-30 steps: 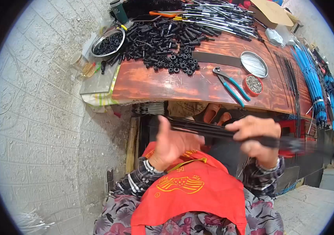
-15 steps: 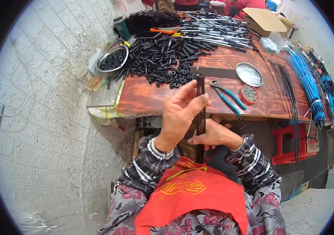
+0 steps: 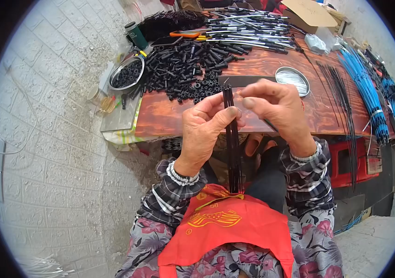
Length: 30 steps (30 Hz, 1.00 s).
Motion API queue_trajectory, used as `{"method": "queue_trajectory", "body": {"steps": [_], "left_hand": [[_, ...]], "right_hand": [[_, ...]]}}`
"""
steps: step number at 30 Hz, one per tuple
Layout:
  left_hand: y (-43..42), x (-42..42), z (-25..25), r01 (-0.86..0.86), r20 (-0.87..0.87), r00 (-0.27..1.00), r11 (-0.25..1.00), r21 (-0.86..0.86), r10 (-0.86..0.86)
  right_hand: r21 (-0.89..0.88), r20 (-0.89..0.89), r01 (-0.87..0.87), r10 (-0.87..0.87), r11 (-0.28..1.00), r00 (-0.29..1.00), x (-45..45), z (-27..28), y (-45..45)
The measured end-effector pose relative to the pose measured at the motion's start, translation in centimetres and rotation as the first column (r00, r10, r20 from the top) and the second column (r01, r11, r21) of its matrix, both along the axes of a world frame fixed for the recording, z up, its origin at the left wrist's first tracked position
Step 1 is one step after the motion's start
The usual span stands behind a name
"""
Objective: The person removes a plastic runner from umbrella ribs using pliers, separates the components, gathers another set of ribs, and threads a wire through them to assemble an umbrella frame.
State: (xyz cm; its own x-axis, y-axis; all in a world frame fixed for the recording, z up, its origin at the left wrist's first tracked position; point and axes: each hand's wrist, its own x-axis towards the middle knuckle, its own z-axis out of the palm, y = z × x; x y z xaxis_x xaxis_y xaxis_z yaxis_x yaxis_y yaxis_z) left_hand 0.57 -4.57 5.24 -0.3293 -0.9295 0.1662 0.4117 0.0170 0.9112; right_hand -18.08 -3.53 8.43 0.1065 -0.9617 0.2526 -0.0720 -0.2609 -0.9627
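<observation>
My left hand point(image 3: 202, 129) is closed around the upper part of a bundle of black rods point(image 3: 232, 153). The bundle stands nearly upright, its lower end by the red apron point(image 3: 225, 222) on my lap. Just right of the bundle's top is my right hand point(image 3: 283, 113), thumb and fingers bent towards each other in a pinch. Whatever may be between those fingertips is too small to make out. A thin bent tip sticks up from the top of the bundle. Behind the hands lies a heap of black star-shaped parts point(image 3: 200, 89).
The wooden table point(image 3: 160, 116) bears black tubular parts point(image 3: 174, 65), silver rods point(image 3: 248, 28), a round dish of thin white pieces point(image 3: 292, 78), a metal bowl point(image 3: 127, 74) and a green cup point(image 3: 136, 36). Blue rods point(image 3: 366, 92) lie at the right, above a red stool point(image 3: 341, 162).
My right hand has left the bundle's lower part and risen beside its top. The bundle, lying sideways a second ago, is upright in my left hand.
</observation>
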Motion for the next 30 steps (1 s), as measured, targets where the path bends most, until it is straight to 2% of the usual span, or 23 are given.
{"method": "queue_trajectory", "body": {"steps": [3, 8, 12, 15, 19, 24, 27, 28, 30], "left_hand": [[0.2, -0.5, 0.3, 0.011, 0.014, 1.0, 1.0, -0.008, -0.011], [-0.3, -0.2, 0.8, 0.069, 0.065, 0.996, 0.998, -0.006, -0.069], [-1.2, 0.4, 1.8, 0.205, 0.03, 0.978, 0.978, 0.038, -0.206], [-1.4, 0.6, 2.8, 0.292, -0.178, 0.947, 0.946, 0.142, -0.266], [-2.4, 0.1, 2.1, 0.171, -0.033, 0.985, 0.976, 0.136, -0.168], [-2.1, -0.7, 1.8, 0.12, -0.136, 0.984, 0.992, 0.049, -0.112], [-1.9, -0.9, 2.3, 0.103, -0.127, 0.987, 0.993, 0.066, -0.094], [-1.9, -0.8, 2.3, 0.1, -0.131, 0.987, 0.993, 0.065, -0.091], [-2.0, -0.7, 2.4, 0.129, -0.124, 0.985, 0.99, 0.065, -0.12]], "right_hand": [[0.028, 0.077, -0.103, 0.101, 0.994, 0.992, 1.1, 0.5, -0.4], [0.062, 0.099, -0.076, 0.069, 0.995, 0.993, 1.1, 0.4, -0.6], [0.12, 0.176, -0.101, 0.079, 0.988, 0.981, 1.2, 0.6, -0.4], [0.04, 0.133, -0.073, 0.067, 0.996, 0.989, 1.4, -0.1, -0.8], [-0.047, 0.159, -0.012, 0.02, 0.999, 0.987, 2.1, -0.9, -0.8], [0.002, 0.152, 0.023, -0.023, 1.0, 0.988, 2.0, -0.3, 0.1], [-0.031, -0.128, 0.057, -0.061, 0.998, 0.99, 0.6, 1.6, 0.7], [-0.032, -0.131, 0.054, -0.058, 0.998, 0.99, 0.1, 1.8, 0.5], [-0.308, -0.237, 0.088, -0.166, 0.947, 0.957, -1.0, 2.2, -0.3]]}}
